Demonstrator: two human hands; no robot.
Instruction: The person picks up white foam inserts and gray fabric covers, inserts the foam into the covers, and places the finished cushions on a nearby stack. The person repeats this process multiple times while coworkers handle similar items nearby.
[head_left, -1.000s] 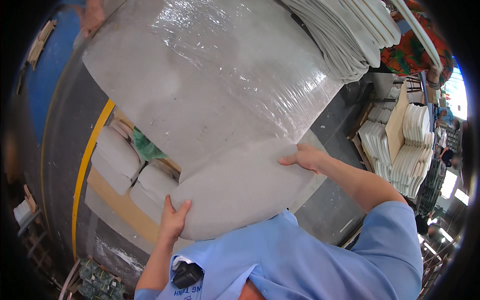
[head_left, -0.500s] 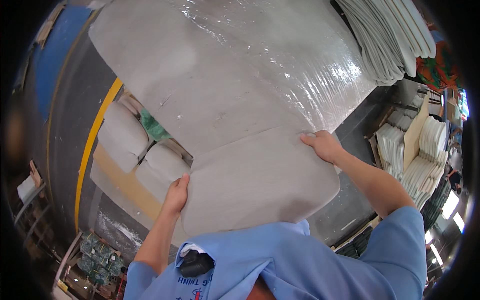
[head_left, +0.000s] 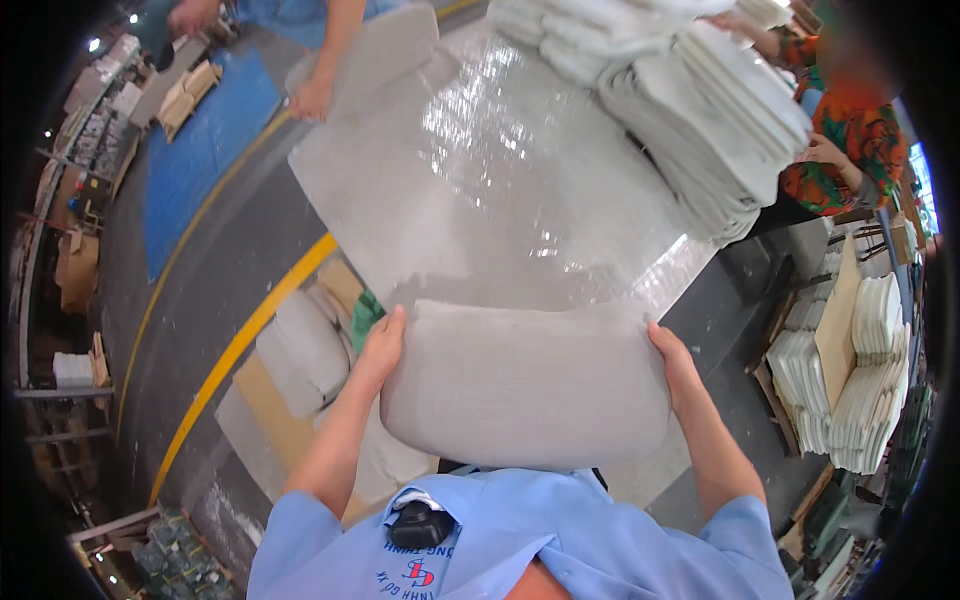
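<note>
A grey, fabric-covered seat cushion [head_left: 525, 385] with rounded corners is held up close against my chest, over the near edge of the table. My left hand [head_left: 383, 345] grips its left side, thumb on the upper corner. At the opposite corner, my right hand [head_left: 670, 350] holds the right side with the thumb up. The fingers of both hands are partly hidden behind the cushion. Beyond it spreads the table [head_left: 480, 200], covered in shiny clear plastic film.
Stacked white-grey cushions [head_left: 690, 120] stand at the table's far right, by a person in a patterned orange-green top [head_left: 850, 150]. A co-worker's hand [head_left: 312, 97] touches another cushion [head_left: 385, 60] at far left. More cushions [head_left: 300, 350] lie low left; stacked pads [head_left: 865, 370] stand right.
The cushion has come off the tabletop toward me and is now squared between my hands. My right hand has moved from its far edge to its right side. Two people have come into view.
</note>
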